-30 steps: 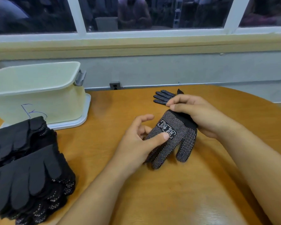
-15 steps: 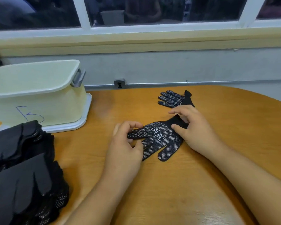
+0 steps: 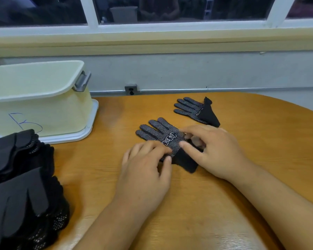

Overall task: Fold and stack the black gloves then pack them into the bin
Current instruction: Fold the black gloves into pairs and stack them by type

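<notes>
At mid-table, a dotted black glove (image 3: 159, 131) lies flat, dots up. The left hand (image 3: 145, 170) presses it with near-straight fingers. The right hand (image 3: 217, 152) pinches its plain cuff, thumb against curled fingers. Just beyond, apart: second glove (image 3: 192, 108), cuff folded over. Far left: glove stack (image 3: 22, 186) beside the cream bin (image 3: 43, 105) on the wooden table (image 3: 188, 204).

Bin (image 3: 43, 109) set on lid (image 3: 90, 127) at table (image 3: 242, 141) far left. Pile (image 3: 22, 186) stacked before bin, at near-left edge. Glove (image 3: 157, 132) laid at centre, partly covered by left hand (image 3: 145, 174) and right hand (image 3: 215, 150). Second glove (image 3: 193, 109) laid behind it, rightward, apart.
</notes>
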`<state>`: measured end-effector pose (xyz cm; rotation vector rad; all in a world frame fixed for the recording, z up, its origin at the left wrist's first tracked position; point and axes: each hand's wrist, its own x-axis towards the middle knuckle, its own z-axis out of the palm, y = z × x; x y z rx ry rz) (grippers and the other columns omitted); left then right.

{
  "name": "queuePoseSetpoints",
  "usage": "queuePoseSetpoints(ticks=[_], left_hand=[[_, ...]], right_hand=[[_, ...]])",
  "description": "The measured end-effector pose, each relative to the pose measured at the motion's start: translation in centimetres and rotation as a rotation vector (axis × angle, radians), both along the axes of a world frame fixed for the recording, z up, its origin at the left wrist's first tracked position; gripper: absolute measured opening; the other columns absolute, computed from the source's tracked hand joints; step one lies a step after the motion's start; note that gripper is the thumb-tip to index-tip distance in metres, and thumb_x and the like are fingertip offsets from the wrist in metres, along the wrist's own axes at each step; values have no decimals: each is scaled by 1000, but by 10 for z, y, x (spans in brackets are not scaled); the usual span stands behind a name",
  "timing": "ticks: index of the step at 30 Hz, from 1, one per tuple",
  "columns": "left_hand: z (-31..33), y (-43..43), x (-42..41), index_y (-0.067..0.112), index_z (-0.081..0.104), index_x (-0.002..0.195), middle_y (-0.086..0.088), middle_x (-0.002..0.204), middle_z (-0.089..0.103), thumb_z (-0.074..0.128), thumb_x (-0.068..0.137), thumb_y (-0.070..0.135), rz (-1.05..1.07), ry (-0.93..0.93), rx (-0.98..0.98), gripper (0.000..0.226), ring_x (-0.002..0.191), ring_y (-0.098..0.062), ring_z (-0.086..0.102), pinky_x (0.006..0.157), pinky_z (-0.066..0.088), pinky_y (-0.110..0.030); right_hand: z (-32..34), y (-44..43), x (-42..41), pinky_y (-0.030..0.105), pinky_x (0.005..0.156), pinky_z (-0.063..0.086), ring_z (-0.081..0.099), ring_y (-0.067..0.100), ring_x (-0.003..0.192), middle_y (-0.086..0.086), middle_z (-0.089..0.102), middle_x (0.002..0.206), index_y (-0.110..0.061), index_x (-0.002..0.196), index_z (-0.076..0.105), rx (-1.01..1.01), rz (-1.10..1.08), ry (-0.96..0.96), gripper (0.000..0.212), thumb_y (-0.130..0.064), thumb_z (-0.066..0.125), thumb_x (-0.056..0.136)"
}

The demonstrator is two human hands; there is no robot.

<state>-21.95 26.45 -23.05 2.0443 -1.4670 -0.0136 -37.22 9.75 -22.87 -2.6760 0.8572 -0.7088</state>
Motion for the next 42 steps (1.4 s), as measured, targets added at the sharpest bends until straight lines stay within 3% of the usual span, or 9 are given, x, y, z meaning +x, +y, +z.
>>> queuePoseSetpoints(ticks=[3, 10, 15, 17, 20, 25, 31, 38, 42], left_hand=[[-5, 0, 4, 42, 66, 122, 27, 121, 60, 43, 100, 48, 16, -22, 62, 32, 124, -5, 49, 115, 34, -40], [-6, -4, 9, 40, 58, 98, 23, 105, 57, 45, 97, 55, 126, -10, 83, 20, 110, -7, 52, 116, 34, -51], [-7, -3, 2, 45, 56, 130, 27, 137, 52, 43, 97, 67, 16, -21, 160, 42, 138, -3, 42, 127, 24, -49], [-7, -2, 1, 49, 45, 148, 28, 157, 39, 34, 99, 67, -29, -24, 245, 53, 153, 0, 23, 132, 12, -46], [-3, 1, 5, 48, 43, 151, 29, 161, 32, 34, 98, 58, -86, -3, 277, 54, 157, 0, 15, 132, 6, -40], [3, 4, 5, 43, 51, 142, 25, 159, 36, 33, 93, 48, -63, 0, 197, 53, 156, -2, 16, 132, 11, -42], [-1, 0, 1, 47, 11, 167, 23, 176, 1, 15, 101, 65, -95, -72, 374, 68, 161, -3, -14, 133, -4, -43], [22, -22, -6, 35, 24, 166, 16, 176, 10, 24, 108, 61, -84, -133, 323, 63, 163, -10, -6, 133, 5, -48], [21, -65, -9, 27, 14, 170, 7, 179, 1, 24, 111, 57, -136, -189, 339, 67, 164, -14, -9, 133, 3, -49]], right_hand=[[-3, -2, -2, 33, 82, 53, 62, 5, 88, -23, 69, 100, -39, 119, 74, 35, -31, -131, 23, -47, 63, 100], [-7, -40, -22, 47, 94, 45, 49, 25, 124, -10, 65, 130, -35, 120, 73, -142, -354, -40, 27, -25, 67, 96], [-8, -57, -16, 50, 97, 51, 57, 30, 118, -3, 65, 133, -32, 139, 58, 65, -430, 0, 48, -46, 70, 95], [-2, -65, -9, 48, 90, 55, 62, 28, 111, -5, 69, 125, -32, 135, 62, 53, -446, -35, 40, -45, 66, 98], [2, -73, -3, 41, 79, 53, 65, 30, 103, -5, 73, 111, -33, 119, 71, 24, -535, 1, 24, -42, 56, 103], [4, -70, 6, 38, 87, 47, 59, 23, 122, -8, 65, 133, -34, 142, 61, 6, -438, 145, 59, -70, 61, 95], [-1, -73, 4, 40, 79, 50, 67, 33, 111, 0, 77, 116, -33, 130, 71, -23, -488, 53, 30, -40, 60, 103], [-11, -79, -3, 43, 98, 52, 56, 28, 123, -3, 59, 136, -32, 140, 60, 61, -310, -127, 46, -10, 54, 100], [-15, -76, -2, 39, 104, 46, 49, 25, 126, -2, 53, 136, -29, 134, 64, 56, -250, -79, 39, -20, 61, 96]])
